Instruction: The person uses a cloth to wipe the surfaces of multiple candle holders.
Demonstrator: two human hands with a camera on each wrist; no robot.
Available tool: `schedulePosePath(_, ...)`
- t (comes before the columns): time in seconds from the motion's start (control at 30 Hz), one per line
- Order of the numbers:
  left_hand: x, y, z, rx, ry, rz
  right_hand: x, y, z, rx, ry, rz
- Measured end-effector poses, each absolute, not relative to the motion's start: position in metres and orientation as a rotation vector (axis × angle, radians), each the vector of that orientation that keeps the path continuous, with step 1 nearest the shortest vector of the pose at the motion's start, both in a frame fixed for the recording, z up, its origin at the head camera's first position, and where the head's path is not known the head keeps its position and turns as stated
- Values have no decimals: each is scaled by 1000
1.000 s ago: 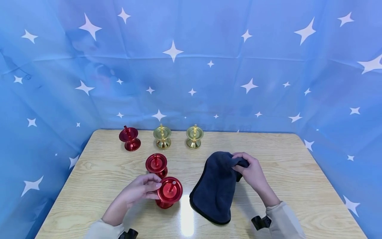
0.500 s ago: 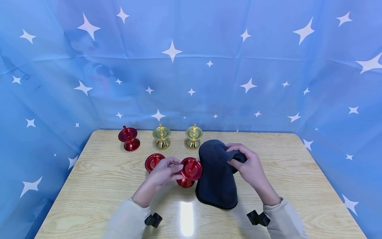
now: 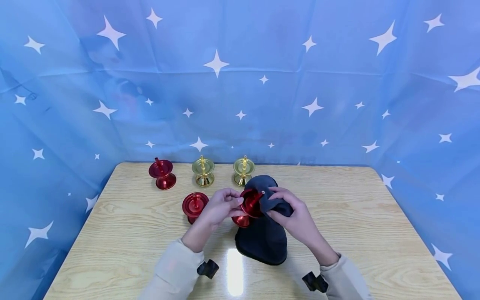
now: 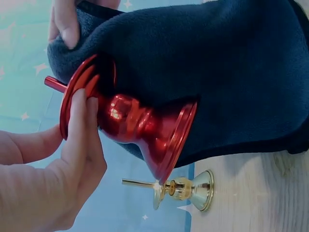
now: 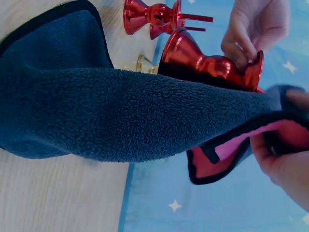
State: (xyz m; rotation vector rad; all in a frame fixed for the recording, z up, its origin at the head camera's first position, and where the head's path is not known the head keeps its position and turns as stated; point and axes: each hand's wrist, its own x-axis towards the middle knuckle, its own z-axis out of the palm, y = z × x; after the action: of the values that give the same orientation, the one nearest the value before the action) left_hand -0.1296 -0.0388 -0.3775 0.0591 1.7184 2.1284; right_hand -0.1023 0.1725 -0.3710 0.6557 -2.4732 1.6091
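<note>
My left hand (image 3: 222, 208) pinches the dish rim of a shiny red candle holder (image 4: 125, 118), which is tilted and raised off the table in the left wrist view. A dark blue plush cloth (image 3: 262, 241) hangs from my right hand (image 3: 294, 214), bunched between thumb and fingers. Part of the cloth lies against the right side of the holder's dish, close to its central spike. In the right wrist view the cloth shows a pink patch (image 5: 246, 142) on its underside, and it covers part of the red holder.
A second red candle holder (image 3: 195, 205) stands just left of my left hand. Along the back of the wooden table (image 3: 112, 233) are another red holder (image 3: 162, 175) and two gold ones, left (image 3: 203, 170) and right (image 3: 243, 168). A blue star-patterned curtain (image 3: 240, 91) hangs behind.
My left hand has carried the red candle holder right and away from me, tilting it. My right hand has brought the cloth leftward, so cloth and holder now meet.
</note>
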Motion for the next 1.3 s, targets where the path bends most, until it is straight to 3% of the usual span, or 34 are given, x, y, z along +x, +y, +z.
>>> schedulePosePath(0.53,-125,-32,-382,153,1790,2150,-103,166,-382,688,-2483,1776)
schedulePosePath(0.93,-124,-27,-387,200,1910,2071,-105,161,-392,500,-2610,1549)
schedulePosePath(1.3,-124,-21,-390,218,1904,2055,-107,160,-394,402,-2516,1682)
